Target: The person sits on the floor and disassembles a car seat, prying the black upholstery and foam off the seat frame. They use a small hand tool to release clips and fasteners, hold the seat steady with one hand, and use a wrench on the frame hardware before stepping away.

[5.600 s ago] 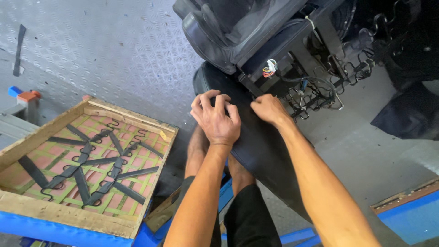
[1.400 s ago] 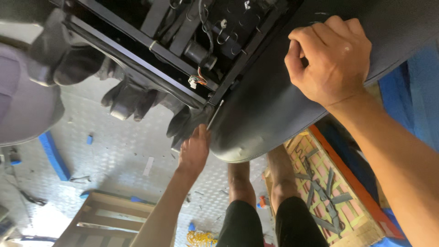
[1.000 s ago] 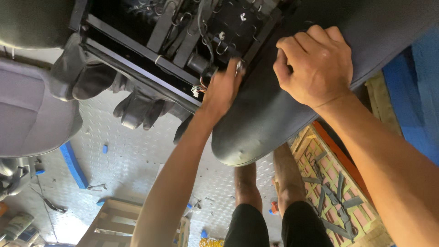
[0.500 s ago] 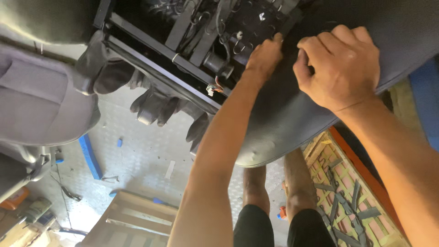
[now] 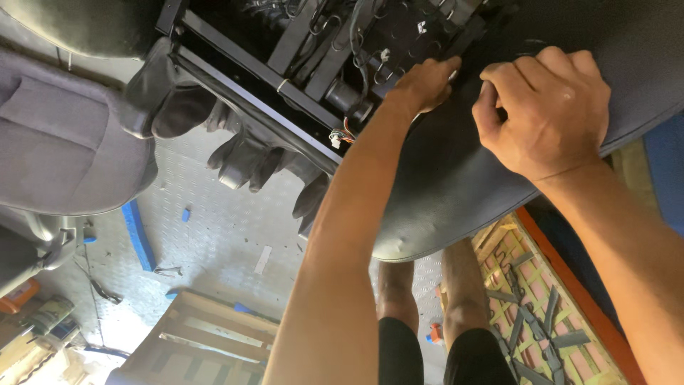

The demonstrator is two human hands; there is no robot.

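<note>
Fingers of our left hand [image 5: 426, 80] pinch the edge of the black seat cover [image 5: 456, 185] beside the seat frame [image 5: 285, 85]. Our right hand [image 5: 545, 114] curls shut, gripping that cover just beside it.

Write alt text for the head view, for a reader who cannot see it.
Two bare hands work at the edge of a black vinyl seat cover beside a black metal seat frame: the left hand presses the edge, the right hand grips it. Grey checker-plate floor lies below.

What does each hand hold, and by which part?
Both the left hand and right hand grip the black seat cover at its edge by the frame.
</note>
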